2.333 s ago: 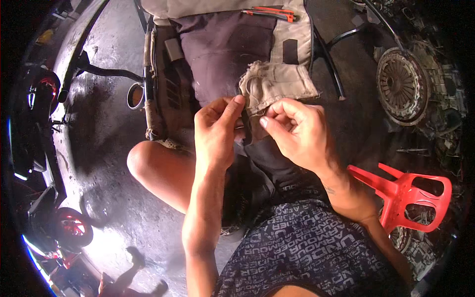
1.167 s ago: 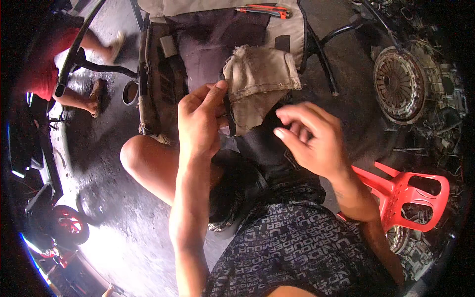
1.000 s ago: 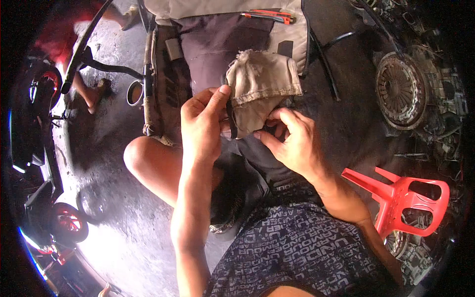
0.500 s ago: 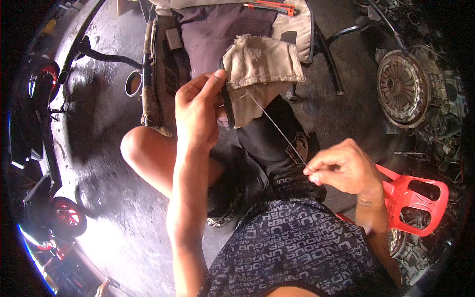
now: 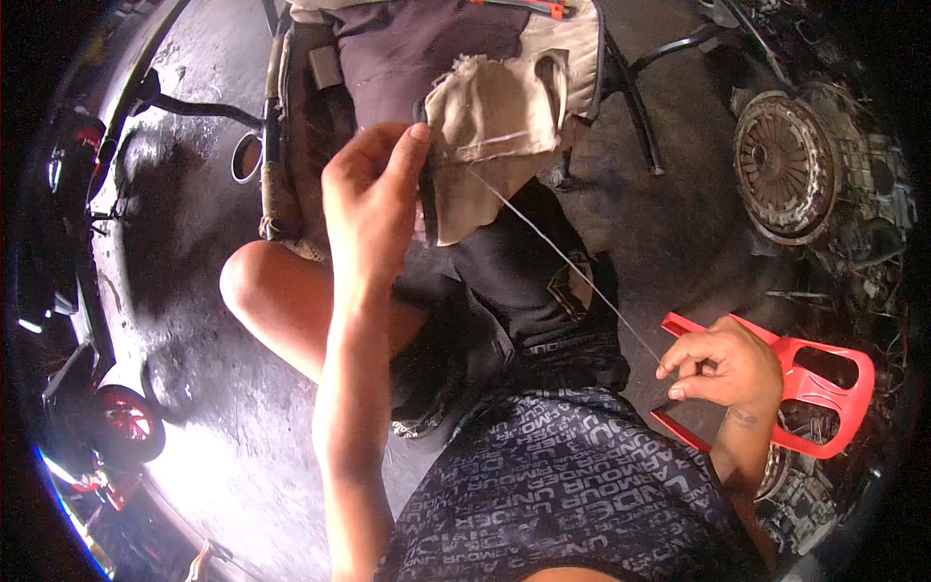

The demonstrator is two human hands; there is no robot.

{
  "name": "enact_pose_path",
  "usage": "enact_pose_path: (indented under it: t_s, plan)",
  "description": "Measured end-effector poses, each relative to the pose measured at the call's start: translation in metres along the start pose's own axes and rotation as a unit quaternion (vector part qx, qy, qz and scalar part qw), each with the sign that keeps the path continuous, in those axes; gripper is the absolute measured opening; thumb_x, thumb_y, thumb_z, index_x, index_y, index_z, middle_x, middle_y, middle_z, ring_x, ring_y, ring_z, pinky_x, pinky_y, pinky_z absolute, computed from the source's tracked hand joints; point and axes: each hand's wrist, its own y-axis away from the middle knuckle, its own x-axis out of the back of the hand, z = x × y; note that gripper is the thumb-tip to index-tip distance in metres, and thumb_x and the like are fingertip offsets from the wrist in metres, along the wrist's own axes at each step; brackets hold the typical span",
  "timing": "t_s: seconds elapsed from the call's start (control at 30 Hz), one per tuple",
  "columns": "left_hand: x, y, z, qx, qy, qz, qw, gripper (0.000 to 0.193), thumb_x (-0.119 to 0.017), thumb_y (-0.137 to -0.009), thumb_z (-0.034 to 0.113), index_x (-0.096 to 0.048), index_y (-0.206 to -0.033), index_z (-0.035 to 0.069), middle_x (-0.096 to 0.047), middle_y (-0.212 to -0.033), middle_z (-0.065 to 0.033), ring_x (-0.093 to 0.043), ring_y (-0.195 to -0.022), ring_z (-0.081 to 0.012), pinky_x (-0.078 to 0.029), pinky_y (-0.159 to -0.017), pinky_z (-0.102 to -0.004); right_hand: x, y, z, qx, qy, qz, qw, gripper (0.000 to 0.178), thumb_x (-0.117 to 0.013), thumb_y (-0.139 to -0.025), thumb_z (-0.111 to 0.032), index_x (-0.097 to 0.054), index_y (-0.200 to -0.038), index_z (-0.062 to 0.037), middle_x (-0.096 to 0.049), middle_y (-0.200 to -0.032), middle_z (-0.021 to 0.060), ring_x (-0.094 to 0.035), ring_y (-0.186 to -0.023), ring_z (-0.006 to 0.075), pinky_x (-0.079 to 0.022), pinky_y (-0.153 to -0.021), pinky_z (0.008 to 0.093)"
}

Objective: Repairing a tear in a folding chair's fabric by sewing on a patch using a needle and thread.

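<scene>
stitching looks partly done: the beige cloth patch [image 5: 499, 126] sits at twelve o'clock on the dark seat cover [image 5: 407, 48], a seam line already across it, its lower edge hanging loose. left hand [image 5: 373, 209] pinches the patch's edge, fingers closed; right hand [image 5: 722, 364] at four o'clock pinches the thread [image 5: 567, 262] pulled taut, beside the red plastic chair [image 5: 824, 388].

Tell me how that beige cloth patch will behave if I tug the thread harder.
The beige cloth patch looks thin and floppy: its frayed lower edge hangs loose beside the left hand. The thread runs taut to the right hand, so the patch would probably pucker.
</scene>
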Motion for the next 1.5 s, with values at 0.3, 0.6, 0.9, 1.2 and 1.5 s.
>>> enact_pose_path:
  t_s: [0.3, 0.6, 0.9, 1.2, 1.5]
  plan:
    - [-0.04, 0.013, 0.031, -0.343, -0.425, -0.074, 0.834, 0.025, -0.08, -0.072, 0.02, -0.072, -0.093, 0.01, -0.054, -0.129, -0.0108, -0.043, -0.123, -0.0347, -0.034, -0.102, -0.051, -0.002, -0.013, 0.0, 0.047, 0.013, 0.011, 0.999, 0.021, -0.08, -0.077, -0.007, -0.072, -0.096, -0.0024, -0.067, -0.063, 0.0024, -0.049, -0.045, 0.0045, -0.032, -0.043, 0.0243]
    - [0.017, -0.005, 0.071, -0.166, -0.124, -0.163, 0.965, 0.026, -0.078, -0.078, 0.008, -0.07, -0.102, 0.002, -0.061, -0.12, -0.0124, -0.054, -0.115, -0.0179, -0.041, -0.098, -0.0324, 0.008, -0.005, 0.004, 0.04, 0.03, -0.016, 0.999, 0.023, -0.079, -0.08, -0.014, -0.071, -0.1, -0.0068, -0.066, -0.064, 0.0032, -0.054, -0.046, 0.0109, -0.036, -0.045, 0.0283]
    - [0.012, -0.027, 0.023, 0.132, -0.073, -0.079, 0.985, 0.061, -0.064, -0.094, 0.05, -0.065, -0.108, -0.01, -0.07, -0.095, -0.0185, -0.07, -0.081, -0.0239, -0.057, -0.07, -0.0344, 0.014, 0.022, -0.002, 0.201, 0.018, -0.006, 0.979, 0.012, -0.079, -0.07, -0.006, -0.073, -0.08, -0.003, -0.073, -0.072, 0.0089, -0.066, -0.052, 0.0206, -0.048, -0.047, 0.0301]
    - [0.004, -0.036, 0.024, 0.124, -0.049, -0.147, 0.98, 0.042, -0.068, -0.093, 0.034, -0.07, -0.101, -0.006, -0.071, -0.088, -0.0145, -0.07, -0.078, -0.0209, -0.056, -0.07, -0.0319, 0.026, 0.068, -0.004, 0.249, 0.105, -0.032, 0.962, 0.01, -0.075, -0.077, -0.017, -0.074, -0.085, -0.0116, -0.073, -0.077, 0.0048, -0.065, -0.057, 0.0188, -0.047, -0.046, 0.0318]
    - [0.012, -0.043, 0.011, 0.112, -0.004, -0.155, 0.982, 0.032, -0.067, -0.094, 0.026, -0.071, -0.1, -0.005, -0.072, -0.085, -0.0108, -0.068, -0.073, -0.0154, -0.054, -0.066, -0.0277, -0.016, 0.119, 0.043, 0.374, 0.249, 0.39, 0.804, 0.015, -0.059, -0.083, -0.02, -0.066, -0.07, -0.0158, -0.067, -0.073, 0.0003, -0.057, -0.055, 0.0121, -0.038, -0.044, 0.0281]
